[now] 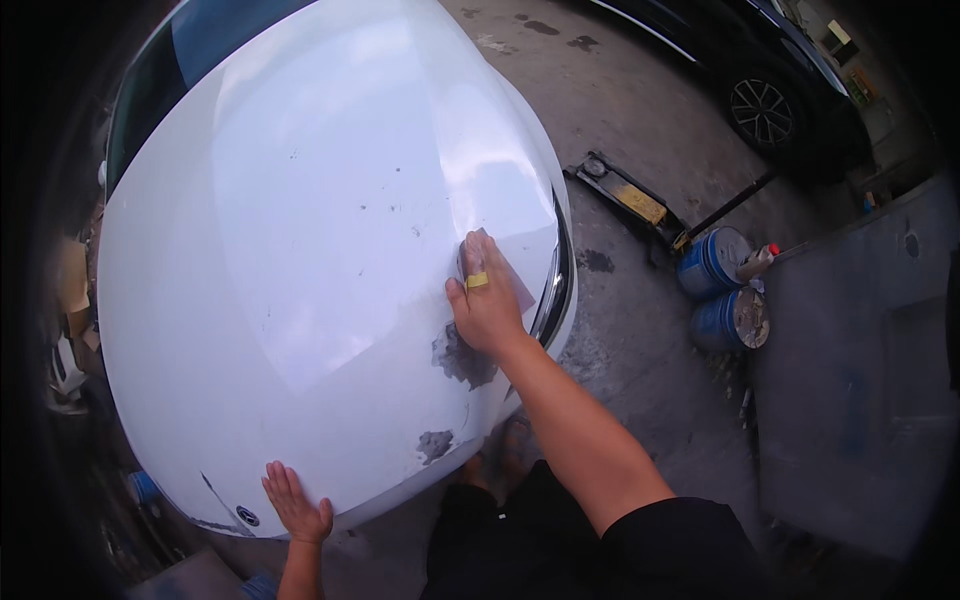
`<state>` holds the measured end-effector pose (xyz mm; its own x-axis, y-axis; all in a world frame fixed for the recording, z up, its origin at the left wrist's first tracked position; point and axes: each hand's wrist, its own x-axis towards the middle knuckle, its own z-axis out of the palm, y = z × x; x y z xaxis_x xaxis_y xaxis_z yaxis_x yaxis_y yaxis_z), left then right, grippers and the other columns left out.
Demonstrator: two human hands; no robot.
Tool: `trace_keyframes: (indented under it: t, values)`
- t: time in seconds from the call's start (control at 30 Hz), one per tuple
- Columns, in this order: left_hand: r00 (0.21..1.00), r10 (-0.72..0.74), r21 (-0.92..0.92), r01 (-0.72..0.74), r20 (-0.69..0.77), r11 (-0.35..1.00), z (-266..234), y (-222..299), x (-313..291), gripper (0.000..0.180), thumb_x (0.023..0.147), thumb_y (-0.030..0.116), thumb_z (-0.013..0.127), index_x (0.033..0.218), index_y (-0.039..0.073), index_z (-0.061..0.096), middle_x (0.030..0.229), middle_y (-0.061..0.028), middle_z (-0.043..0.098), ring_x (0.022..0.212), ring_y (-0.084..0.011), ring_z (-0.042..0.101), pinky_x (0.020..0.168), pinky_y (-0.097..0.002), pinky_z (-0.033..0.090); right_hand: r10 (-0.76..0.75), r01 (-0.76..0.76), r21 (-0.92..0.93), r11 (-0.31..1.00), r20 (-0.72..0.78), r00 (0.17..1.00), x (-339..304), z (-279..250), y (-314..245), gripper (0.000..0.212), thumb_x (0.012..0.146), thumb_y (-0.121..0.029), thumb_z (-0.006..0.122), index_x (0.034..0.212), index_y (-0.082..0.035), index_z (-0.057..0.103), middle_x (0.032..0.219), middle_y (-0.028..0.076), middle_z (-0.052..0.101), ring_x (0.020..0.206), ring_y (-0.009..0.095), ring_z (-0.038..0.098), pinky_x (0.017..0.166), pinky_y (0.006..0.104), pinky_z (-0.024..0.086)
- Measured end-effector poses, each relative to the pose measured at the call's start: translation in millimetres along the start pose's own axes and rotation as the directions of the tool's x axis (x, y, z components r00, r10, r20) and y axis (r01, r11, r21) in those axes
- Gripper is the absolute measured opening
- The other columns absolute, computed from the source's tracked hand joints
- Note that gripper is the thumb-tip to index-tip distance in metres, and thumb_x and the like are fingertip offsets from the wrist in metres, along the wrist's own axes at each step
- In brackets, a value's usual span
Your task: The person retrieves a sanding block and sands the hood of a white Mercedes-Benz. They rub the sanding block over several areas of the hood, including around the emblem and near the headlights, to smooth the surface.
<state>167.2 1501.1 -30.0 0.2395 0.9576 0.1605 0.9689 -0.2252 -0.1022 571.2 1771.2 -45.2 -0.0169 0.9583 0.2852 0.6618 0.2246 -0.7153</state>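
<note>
A white car hood (pixel 330 330) fills the left and middle of the view. My right hand (pixel 485 305) presses down near its right edge, beside the headlight (pixel 553 285). Under its fingers is a brownish-purple sheet that looks like sandpaper (pixel 522 292); most of it is hidden by the hand. A yellow band (pixel 477 280) crosses the fingers. Just below the palm shows a dark grey bare patch (pixel 460 358), with a smaller patch (pixel 434 446) nearer me. My left hand (pixel 298 505) lies flat on the hood's front edge, fingers extended, right of the round emblem (pixel 247 515).
Dark chips dot the hood, and a dark scratch (pixel 215 490) runs near the emblem. On the floor at right are a floor jack (pixel 630 195) and two blue buckets (pixel 722 320), one with a red-capped bottle (pixel 757 262). A dark car (pixel 790 90) stands at the far right.
</note>
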Motion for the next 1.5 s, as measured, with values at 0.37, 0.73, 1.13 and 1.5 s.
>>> trace_keyframes:
  t: [0.37, 0.73, 1.13, 1.5]
  values:
    - [0.999, 0.028, -0.009, -0.028, -0.029, 1.000, 2.2, 1.3, 5.4, 0.076, 0.094, 0.047, 0.040, 0.149, -0.004, 0.026, 0.154, -0.0277, 0.028, 0.143, -0.0463, 0.026, 0.116, -0.0612, 0.017, 0.045, -0.046, -0.025, 0.999, -0.050, 0.998, -15.2, -7.6, 21.8, 0.064, 0.097, -0.029, 0.049, 0.150, 0.001, 0.028, 0.154, 0.024, 0.031, 0.145, 0.040, 0.023, 0.118, 0.0478, 0.020]
    - [0.999, 0.032, 0.019, -0.031, -0.009, 0.999, -0.4, -0.1, 0.1, 0.074, 0.096, 0.047, 0.036, 0.149, -0.004, 0.026, 0.155, -0.0270, 0.027, 0.144, -0.0448, 0.024, 0.116, -0.0603, 0.016, 0.131, -0.133, -0.021, 0.991, -0.066, 0.989, -33.2, -6.0, 20.3, 0.066, 0.098, -0.030, 0.047, 0.153, -0.001, 0.023, 0.156, 0.023, 0.026, 0.148, 0.038, 0.017, 0.120, 0.0481, 0.013]
    - [1.000, 0.030, 0.029, -0.030, -0.009, 0.999, 2.1, -2.6, -2.6, 0.074, 0.097, 0.047, 0.035, 0.150, -0.004, 0.025, 0.155, -0.0271, 0.025, 0.145, -0.0442, 0.023, 0.117, -0.0582, 0.015, 0.132, -0.131, 0.015, 0.991, -0.069, 0.989, -73.2, 2.9, 15.7, 0.067, 0.098, -0.028, 0.049, 0.152, 0.001, 0.021, 0.157, 0.024, 0.021, 0.147, 0.040, 0.017, 0.119, 0.0480, 0.017]
    - [0.999, 0.040, 0.026, -0.039, -0.020, 0.999, 3.1, -1.6, 2.0, 0.075, 0.098, 0.048, 0.035, 0.151, -0.004, 0.023, 0.156, -0.0265, 0.024, 0.146, -0.0430, 0.023, 0.117, -0.0578, 0.015, 0.158, -0.154, 0.057, 0.986, -0.067, 0.985, -93.1, 4.3, 15.1, 0.067, 0.100, -0.028, 0.044, 0.153, 0.001, 0.017, 0.159, 0.024, 0.017, 0.150, 0.038, 0.010, 0.120, 0.0478, 0.012]
